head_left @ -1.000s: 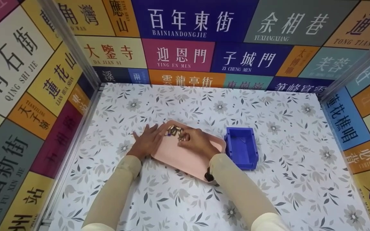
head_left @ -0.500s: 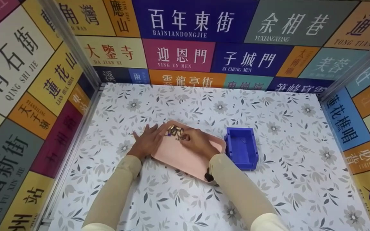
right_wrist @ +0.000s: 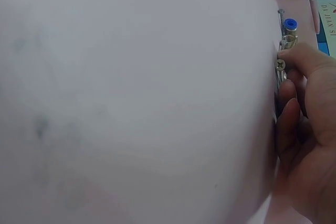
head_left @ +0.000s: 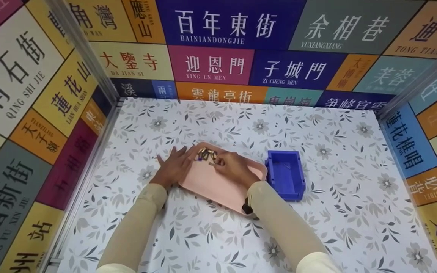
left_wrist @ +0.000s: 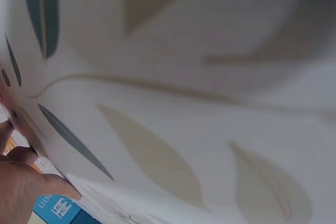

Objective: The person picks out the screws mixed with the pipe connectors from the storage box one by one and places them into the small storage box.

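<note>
Free room between the left hand and right hand, blue bin an obstacle rightward.

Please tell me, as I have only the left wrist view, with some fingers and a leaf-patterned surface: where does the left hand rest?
Observer: The left hand rests on the left edge of a pink tray.
Operator: Thank you. And what does the other one do?
Observer: The right hand has its fingers curled at a screw with a cross-slotted head.
Operator: Is there also another container?
Observer: Yes, a blue bin stands just to the right of the tray.
</note>
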A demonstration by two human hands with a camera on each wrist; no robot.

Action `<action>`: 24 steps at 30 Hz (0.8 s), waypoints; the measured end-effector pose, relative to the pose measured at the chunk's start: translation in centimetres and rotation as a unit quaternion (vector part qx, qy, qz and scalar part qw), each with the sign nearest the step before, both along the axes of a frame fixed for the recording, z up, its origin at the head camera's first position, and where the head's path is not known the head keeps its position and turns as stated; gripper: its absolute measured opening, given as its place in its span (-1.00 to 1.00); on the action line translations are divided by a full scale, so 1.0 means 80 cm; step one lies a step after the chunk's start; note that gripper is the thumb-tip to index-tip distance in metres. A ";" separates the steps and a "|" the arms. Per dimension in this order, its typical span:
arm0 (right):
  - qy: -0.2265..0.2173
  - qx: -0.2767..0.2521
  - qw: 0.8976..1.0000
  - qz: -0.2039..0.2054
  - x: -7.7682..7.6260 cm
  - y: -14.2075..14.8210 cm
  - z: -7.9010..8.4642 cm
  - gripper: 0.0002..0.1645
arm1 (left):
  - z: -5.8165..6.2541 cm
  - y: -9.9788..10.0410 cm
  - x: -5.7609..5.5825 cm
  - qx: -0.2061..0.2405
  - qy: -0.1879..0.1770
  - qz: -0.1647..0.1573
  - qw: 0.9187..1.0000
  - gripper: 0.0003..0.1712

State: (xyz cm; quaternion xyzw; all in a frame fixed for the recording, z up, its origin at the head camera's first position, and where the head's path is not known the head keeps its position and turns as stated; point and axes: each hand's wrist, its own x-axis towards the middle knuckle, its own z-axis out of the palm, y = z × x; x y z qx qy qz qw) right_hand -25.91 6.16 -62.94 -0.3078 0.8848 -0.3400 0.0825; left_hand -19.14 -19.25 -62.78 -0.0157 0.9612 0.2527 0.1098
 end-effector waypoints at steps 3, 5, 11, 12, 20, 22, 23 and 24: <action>-0.003 -0.002 1.000 0.001 0.000 0.000 0.001 -0.95 | 0.002 0.001 0.000 0.002 0.000 0.000 1.000 -0.35; -0.008 -0.007 1.000 0.002 0.000 0.001 0.002 -0.95 | 0.003 0.001 0.000 0.002 0.001 0.000 1.000 -0.35; 0.000 -0.004 1.000 0.008 0.000 0.003 0.006 -0.94 | 0.002 0.000 0.001 0.008 0.010 -0.011 1.000 -0.35; 0.003 -0.003 1.000 0.008 -0.001 0.003 0.007 -0.94 | 0.002 0.000 0.001 0.009 0.011 -0.012 1.000 -0.35; -0.021 -0.016 1.000 -0.001 -0.002 0.003 0.011 -0.95 | 0.002 0.000 0.002 0.010 0.007 -0.005 1.000 -0.36; -0.035 -0.023 0.999 -0.003 -0.002 0.003 0.014 -0.94 | 0.003 0.000 0.002 0.009 0.005 -0.006 1.000 -0.36; -0.043 -0.027 0.999 -0.003 -0.002 0.003 0.016 -0.94 | 0.003 0.000 0.001 0.008 0.004 -0.005 1.000 -0.36; -0.051 -0.032 0.998 -0.002 -0.002 0.003 0.018 -0.93 | 0.002 -0.001 0.001 0.007 0.002 -0.005 1.000 -0.36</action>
